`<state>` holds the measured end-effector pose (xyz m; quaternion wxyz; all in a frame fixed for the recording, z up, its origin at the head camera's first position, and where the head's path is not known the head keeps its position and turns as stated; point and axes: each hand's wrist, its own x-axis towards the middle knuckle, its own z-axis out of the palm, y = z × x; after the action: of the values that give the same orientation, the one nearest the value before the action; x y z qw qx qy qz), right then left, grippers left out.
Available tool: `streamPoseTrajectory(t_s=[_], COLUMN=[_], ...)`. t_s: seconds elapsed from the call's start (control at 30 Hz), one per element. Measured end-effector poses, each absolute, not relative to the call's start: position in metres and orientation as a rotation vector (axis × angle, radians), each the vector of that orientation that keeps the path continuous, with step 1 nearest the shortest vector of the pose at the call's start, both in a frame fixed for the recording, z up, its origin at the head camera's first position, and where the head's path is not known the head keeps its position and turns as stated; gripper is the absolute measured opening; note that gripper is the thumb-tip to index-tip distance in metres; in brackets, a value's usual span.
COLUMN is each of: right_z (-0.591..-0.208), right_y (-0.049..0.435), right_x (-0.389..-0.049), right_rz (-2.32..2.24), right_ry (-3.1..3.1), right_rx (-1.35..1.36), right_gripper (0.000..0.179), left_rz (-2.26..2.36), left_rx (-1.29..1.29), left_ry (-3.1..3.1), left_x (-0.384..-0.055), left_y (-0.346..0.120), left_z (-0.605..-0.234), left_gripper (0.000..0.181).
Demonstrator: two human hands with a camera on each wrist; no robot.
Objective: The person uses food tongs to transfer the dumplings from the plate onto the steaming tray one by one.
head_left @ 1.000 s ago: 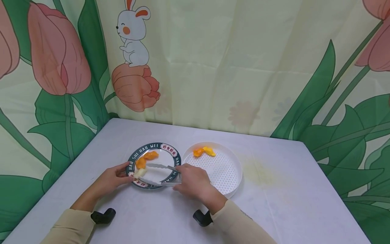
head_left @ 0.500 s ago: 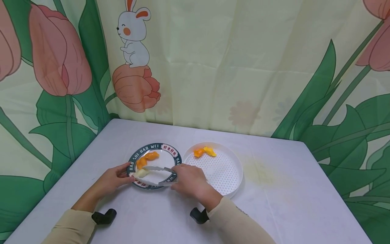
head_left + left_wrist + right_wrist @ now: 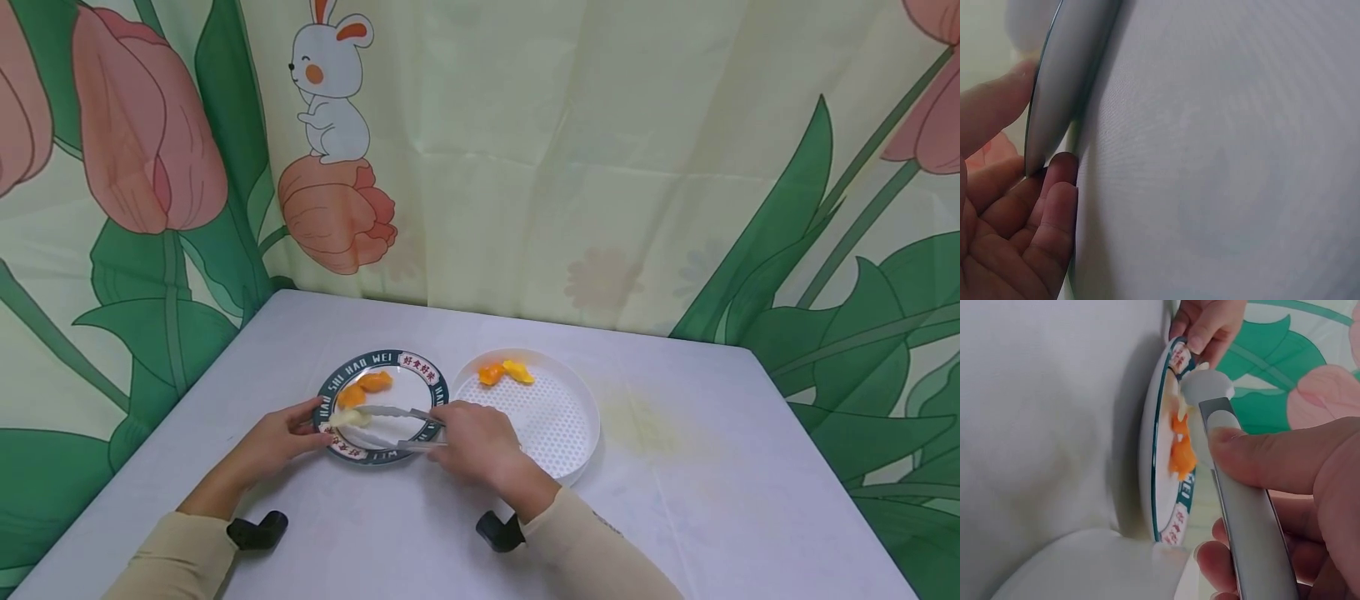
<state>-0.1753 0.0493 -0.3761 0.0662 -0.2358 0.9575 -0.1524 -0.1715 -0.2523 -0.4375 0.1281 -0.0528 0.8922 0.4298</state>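
My left hand (image 3: 277, 442) pinches the left rim of a round plate (image 3: 381, 360) with a dark patterned border. In the left wrist view, its thumb lies on the rim and fingers (image 3: 1054, 206) are curled below it. My right hand (image 3: 480, 442) grips metal tongs (image 3: 420, 446), which reach left over the plate. A pale, dumpling-like piece (image 3: 348, 417) lies near the plate's left rim, at the tongs' tips. Behind it are two orange dumpling-like pieces (image 3: 375, 382). In the right wrist view, the tong tips partly hide the pale piece.
To the right of the plate stands a round white tray (image 3: 592, 417) with a perforated bottom. An orange piece (image 3: 491, 374) and a yellow piece (image 3: 519, 372) lie near its back edge. A white cloth covers the table (image 3: 712, 467); a printed curtain (image 3: 525, 167) hangs behind.
The tongs have shifted slightly around the pale piece, which now lies a little differently between their tips. My left hand stays at the plate's rim.
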Motion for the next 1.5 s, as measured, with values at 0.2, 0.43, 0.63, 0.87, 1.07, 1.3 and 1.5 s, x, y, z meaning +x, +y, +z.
streamPoseTrajectory(t_s=[0.2, 0.43, 0.63, 0.87, 1.07, 1.3, 1.5], right_z=[-0.373, -0.365, -0.361, -0.361, -0.361, -0.365, -0.373], right_y=[0.062, 0.078, 0.095, 0.12, 0.145, 0.171, 0.184], right_x=[-0.172, -0.172, -0.173, -0.177, -0.177, -0.177, -0.178], right_rz=[-0.567, -0.619, -0.64, -0.646, -0.624, -0.612, -0.589], right_ry=[2.912, 2.956, 3.012, 3.072, 3.121, 3.121, 3.104], right_rx=[-0.724, -0.692, -0.633, -0.537, -0.418, -0.287, -0.208], right_gripper=[0.042, 0.041, 0.043, 0.048, 0.053, 0.056, 0.058], left_rz=[1.253, 1.25, 1.243, 1.238, 1.22, 1.226, 1.227], left_rx=[-0.161, -0.162, -0.159, -0.178, -0.183, -0.19, -0.207], left_ry=[2.591, 2.596, 2.609, 2.612, 2.624, 2.621, 2.616], left_x=[-0.171, -0.172, -0.172, -0.171, -0.171, -0.171, -0.172], left_y=[-0.251, -0.251, -0.25, -0.249, -0.249, -0.25, -0.25], left_z=[-0.435, -0.435, -0.436, -0.437, -0.438, -0.44, -0.441], left_gripper=[0.095, 0.096, 0.095, 0.094, 0.095, 0.094, 0.094])
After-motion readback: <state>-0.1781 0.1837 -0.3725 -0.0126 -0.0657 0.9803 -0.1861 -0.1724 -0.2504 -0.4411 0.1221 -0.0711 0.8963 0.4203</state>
